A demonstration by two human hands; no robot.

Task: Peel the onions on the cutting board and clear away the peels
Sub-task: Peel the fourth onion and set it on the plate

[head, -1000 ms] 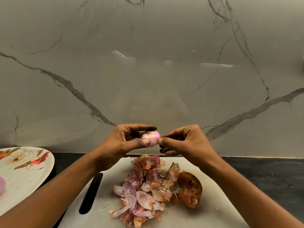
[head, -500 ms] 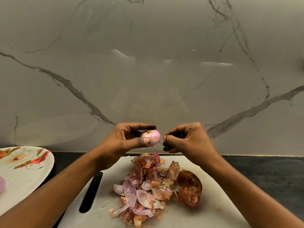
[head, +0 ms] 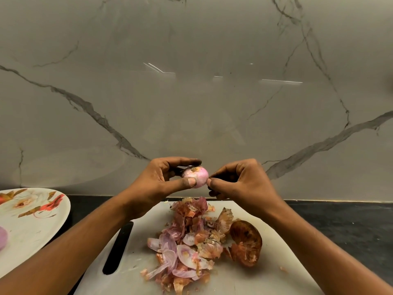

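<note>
Aloft, left hand (head: 158,184) grips onion (head: 196,175); right hand (head: 242,185) pinches its side, fingers curled.

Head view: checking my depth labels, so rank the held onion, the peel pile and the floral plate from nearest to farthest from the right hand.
1. Onion, at the fingertips of the right hand.
2. Peel pile, below on the cutting board.
3. Floral plate, far left.

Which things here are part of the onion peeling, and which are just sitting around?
Part of the job: onion in the left hand, right hand pinching at it; peels; cutting board.
Sitting around: flowered plate; dark counter.
</note>
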